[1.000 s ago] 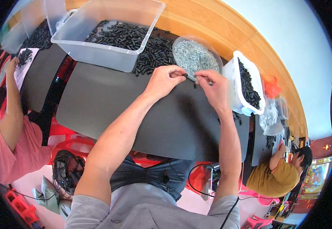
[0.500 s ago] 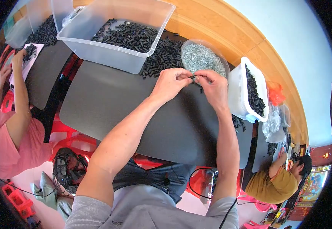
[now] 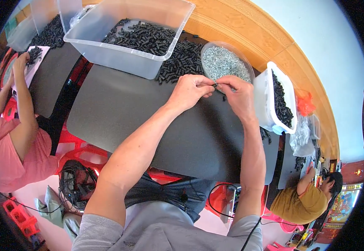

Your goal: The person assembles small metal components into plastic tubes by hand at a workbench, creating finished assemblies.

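My left hand point(image 3: 190, 91) and my right hand point(image 3: 238, 95) meet over the dark table point(image 3: 115, 104), just in front of a round clear tub point(image 3: 252, 70) of small silvery metal pieces point(image 3: 226, 62). Between the thumb and fingers of my left hand is a small black cylindrical part point(image 3: 214, 85). The fingertips of my right hand are pinched together against its end; whatever they hold is too small to make out. Beyond my left hand, a heap of similar black parts point(image 3: 182, 62) lies loose on the table.
A large clear plastic box point(image 3: 119, 56) with black parts stands at the far left. To the right sits a white tub point(image 3: 265, 100) of black parts, near clear plastic bags point(image 3: 301, 136). People in a pink top point(image 3: 19, 159) and a mustard top point(image 3: 301, 205) sit either side.
Both hands stay together in front of the metal pieces. My fingers have shifted slightly around the small black part, and the whole view has moved a little.
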Demonstrator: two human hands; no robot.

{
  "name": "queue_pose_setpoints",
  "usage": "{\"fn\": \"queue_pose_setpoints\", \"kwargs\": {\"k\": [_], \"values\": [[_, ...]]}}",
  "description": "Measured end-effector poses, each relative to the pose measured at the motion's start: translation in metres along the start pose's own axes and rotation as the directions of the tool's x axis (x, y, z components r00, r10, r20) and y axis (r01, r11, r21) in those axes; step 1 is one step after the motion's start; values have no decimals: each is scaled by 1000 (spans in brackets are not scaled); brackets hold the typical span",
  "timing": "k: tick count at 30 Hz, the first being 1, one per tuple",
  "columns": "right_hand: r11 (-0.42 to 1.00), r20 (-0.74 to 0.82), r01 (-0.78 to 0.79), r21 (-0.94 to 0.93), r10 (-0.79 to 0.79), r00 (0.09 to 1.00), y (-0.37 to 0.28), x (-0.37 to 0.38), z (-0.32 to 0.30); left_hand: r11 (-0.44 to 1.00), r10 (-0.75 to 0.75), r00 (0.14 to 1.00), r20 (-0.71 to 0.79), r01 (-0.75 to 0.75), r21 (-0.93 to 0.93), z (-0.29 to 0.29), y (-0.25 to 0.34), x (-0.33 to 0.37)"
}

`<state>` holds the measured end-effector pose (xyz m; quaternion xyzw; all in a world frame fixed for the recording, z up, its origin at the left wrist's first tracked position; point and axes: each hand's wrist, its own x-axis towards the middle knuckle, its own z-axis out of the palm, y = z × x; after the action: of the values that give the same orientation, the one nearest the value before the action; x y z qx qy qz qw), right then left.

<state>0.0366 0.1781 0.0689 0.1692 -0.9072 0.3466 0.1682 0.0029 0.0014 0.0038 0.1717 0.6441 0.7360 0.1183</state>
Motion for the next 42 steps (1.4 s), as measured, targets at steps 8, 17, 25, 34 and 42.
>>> {"fn": "queue_pose_setpoints", "kwargs": {"k": [8, 17, 25, 34, 42], "values": [[999, 45, 28, -28, -27, 999, -8, -1, -2, 1000, -9, 1000, 16, 8, 23, -1, 0, -1], [990, 57, 76, -116, -70, 996, -13, 0, 0, 1000, 17, 1000, 4, -17, -1, -1, -5, 1], [851, 64, -321, 415, 324, 944, 5, 3, -6, 989, 61, 996, -63, -69, -132, 2, -8, 2], [842, 146, -347, 413, 315, 938, 9, 1, 4, 993, 79, 996, -49, -83, -89, 5, 4, -4], [778, 349, -463, 424, 331, 877, 10, 2, -7, 934, 268, 961, 68, -276, 226, 5, 10, -12]]}}
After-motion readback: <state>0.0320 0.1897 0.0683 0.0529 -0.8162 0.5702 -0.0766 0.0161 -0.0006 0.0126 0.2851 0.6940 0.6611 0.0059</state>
